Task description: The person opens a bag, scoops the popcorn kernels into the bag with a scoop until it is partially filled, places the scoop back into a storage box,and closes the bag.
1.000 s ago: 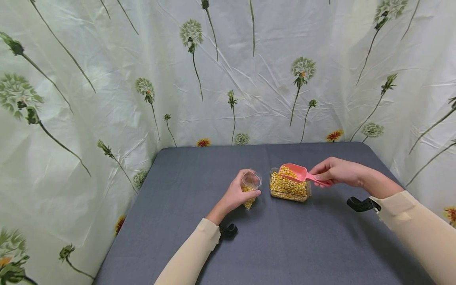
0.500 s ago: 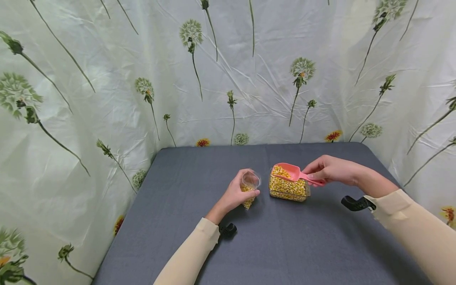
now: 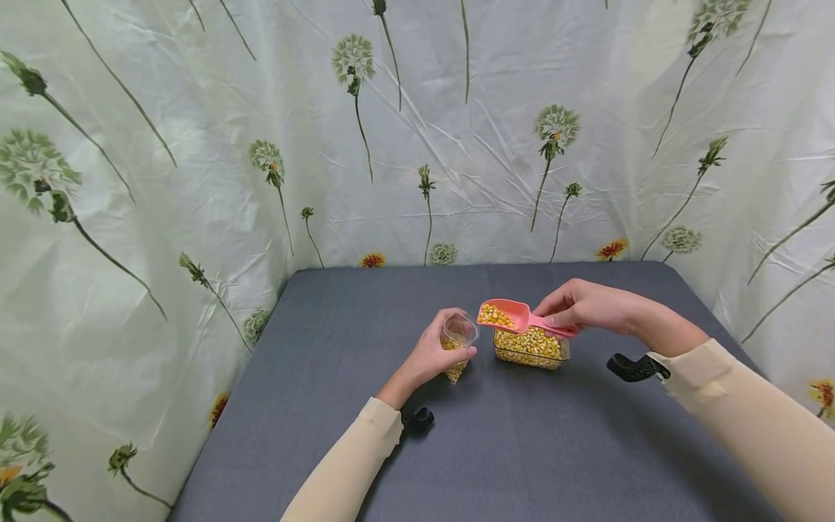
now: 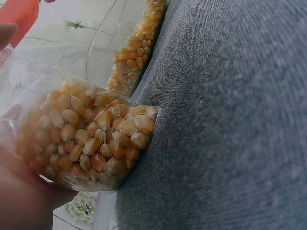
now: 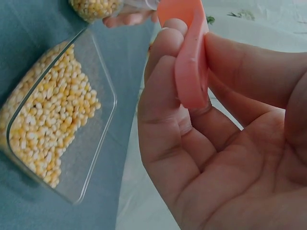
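Note:
My left hand (image 3: 445,351) grips a clear plastic bag (image 4: 86,134) partly filled with corn kernels, its round mouth held open and facing up. The bag's bottom meets the cloth in the left wrist view. In my right hand (image 3: 590,310) is a pink scoop (image 3: 517,315), pinched by its handle between thumb and fingers. Corn kernels (image 3: 496,316) lie in the scoop's bowl, which hangs over the left end of a clear rectangular container (image 5: 98,158) full of corn. The scoop's tip is close to the right of the bag's mouth.
A dark grey cloth (image 3: 313,406) covers the table. Behind it and along the sides hangs a pale curtain (image 3: 391,145) printed with dandelions. Black straps (image 3: 631,367) sit at both wrists, below beige sleeves.
My right hand has moved left, carrying the loaded scoop from above the container's middle toward the bag. The left hand and the bag have stayed in place.

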Demonstrator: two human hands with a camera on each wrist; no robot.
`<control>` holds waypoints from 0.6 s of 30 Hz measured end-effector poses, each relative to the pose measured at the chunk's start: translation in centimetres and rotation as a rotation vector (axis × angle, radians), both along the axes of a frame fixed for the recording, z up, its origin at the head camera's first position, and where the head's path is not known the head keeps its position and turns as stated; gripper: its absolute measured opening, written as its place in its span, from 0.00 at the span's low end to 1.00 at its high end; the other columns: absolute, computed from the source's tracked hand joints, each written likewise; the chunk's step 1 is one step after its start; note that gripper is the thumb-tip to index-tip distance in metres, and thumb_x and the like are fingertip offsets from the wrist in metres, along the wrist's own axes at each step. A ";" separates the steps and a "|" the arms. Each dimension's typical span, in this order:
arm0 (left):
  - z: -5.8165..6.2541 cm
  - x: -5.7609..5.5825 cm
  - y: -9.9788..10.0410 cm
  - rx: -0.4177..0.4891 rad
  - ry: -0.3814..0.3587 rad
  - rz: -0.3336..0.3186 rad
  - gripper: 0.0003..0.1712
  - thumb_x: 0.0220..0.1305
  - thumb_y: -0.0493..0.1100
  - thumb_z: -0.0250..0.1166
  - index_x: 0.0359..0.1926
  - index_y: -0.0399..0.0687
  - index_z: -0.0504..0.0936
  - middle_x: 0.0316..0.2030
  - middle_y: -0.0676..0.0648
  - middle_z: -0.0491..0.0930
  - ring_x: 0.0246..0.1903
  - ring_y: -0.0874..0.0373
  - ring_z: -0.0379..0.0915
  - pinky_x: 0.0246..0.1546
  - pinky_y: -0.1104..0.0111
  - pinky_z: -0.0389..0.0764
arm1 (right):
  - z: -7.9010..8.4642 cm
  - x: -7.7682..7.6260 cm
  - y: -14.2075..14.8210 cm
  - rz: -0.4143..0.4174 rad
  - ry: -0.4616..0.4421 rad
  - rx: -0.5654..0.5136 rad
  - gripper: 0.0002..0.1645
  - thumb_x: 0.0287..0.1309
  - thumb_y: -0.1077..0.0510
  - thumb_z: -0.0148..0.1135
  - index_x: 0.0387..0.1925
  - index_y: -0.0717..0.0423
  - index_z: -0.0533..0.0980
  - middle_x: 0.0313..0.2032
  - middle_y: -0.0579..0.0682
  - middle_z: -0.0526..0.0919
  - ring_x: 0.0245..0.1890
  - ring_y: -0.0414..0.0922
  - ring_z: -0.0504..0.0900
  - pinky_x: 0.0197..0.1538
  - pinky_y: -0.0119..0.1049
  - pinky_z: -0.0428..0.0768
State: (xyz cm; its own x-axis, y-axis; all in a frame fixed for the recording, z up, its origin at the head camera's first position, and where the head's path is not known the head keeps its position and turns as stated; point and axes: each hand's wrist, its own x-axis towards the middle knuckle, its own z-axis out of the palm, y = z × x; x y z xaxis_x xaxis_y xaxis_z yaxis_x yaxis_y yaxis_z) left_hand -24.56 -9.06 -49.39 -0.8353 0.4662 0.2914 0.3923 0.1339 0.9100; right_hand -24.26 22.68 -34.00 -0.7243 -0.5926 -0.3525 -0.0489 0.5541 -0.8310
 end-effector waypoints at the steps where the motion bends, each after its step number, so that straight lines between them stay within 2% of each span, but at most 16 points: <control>1: 0.1 0.0 0.0 -0.001 -0.001 0.001 0.36 0.62 0.47 0.73 0.66 0.48 0.66 0.54 0.46 0.78 0.54 0.53 0.75 0.54 0.52 0.75 | 0.1 -0.1 -0.3 0.002 0.005 0.004 0.15 0.69 0.59 0.61 0.54 0.58 0.83 0.40 0.57 0.83 0.32 0.44 0.75 0.36 0.37 0.77; 7: 0.2 0.2 0.0 -0.019 -0.004 0.028 0.35 0.61 0.49 0.74 0.65 0.55 0.67 0.54 0.46 0.77 0.54 0.54 0.75 0.52 0.55 0.77 | 0.1 -0.3 -1.9 0.022 0.022 0.031 0.15 0.69 0.60 0.61 0.53 0.57 0.84 0.43 0.56 0.83 0.36 0.47 0.77 0.41 0.42 0.79; 10: 0.3 0.3 -0.1 -0.019 -0.027 0.037 0.35 0.60 0.49 0.75 0.64 0.58 0.67 0.55 0.49 0.76 0.54 0.52 0.75 0.51 0.56 0.78 | -0.1 -0.5 -2.7 0.033 0.032 0.038 0.14 0.68 0.61 0.61 0.52 0.57 0.84 0.41 0.55 0.82 0.33 0.47 0.76 0.38 0.39 0.77; 16: 0.4 0.3 0.0 0.003 -0.062 0.002 0.39 0.60 0.48 0.75 0.67 0.59 0.64 0.56 0.51 0.76 0.54 0.44 0.77 0.47 0.59 0.80 | -0.5 -0.7 -4.1 0.054 0.051 0.052 0.13 0.68 0.62 0.62 0.51 0.56 0.85 0.39 0.53 0.81 0.30 0.45 0.73 0.34 0.37 0.74; 18: 0.5 0.3 0.0 0.005 -0.061 -0.007 0.39 0.60 0.50 0.75 0.67 0.59 0.64 0.56 0.50 0.76 0.52 0.45 0.78 0.46 0.60 0.81 | -0.5 -0.9 -4.4 0.057 0.051 0.054 0.13 0.68 0.62 0.62 0.50 0.56 0.85 0.39 0.53 0.81 0.29 0.45 0.72 0.34 0.37 0.74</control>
State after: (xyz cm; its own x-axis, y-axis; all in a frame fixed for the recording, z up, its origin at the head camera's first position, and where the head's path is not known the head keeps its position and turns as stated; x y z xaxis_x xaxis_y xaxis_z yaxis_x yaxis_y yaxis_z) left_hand -24.28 -9.11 -48.94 -0.8481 0.4709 0.2428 0.3374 0.1265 0.9328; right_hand -25.11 18.23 -34.55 -0.7078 -0.6145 -0.3484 -0.1231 0.5929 -0.7958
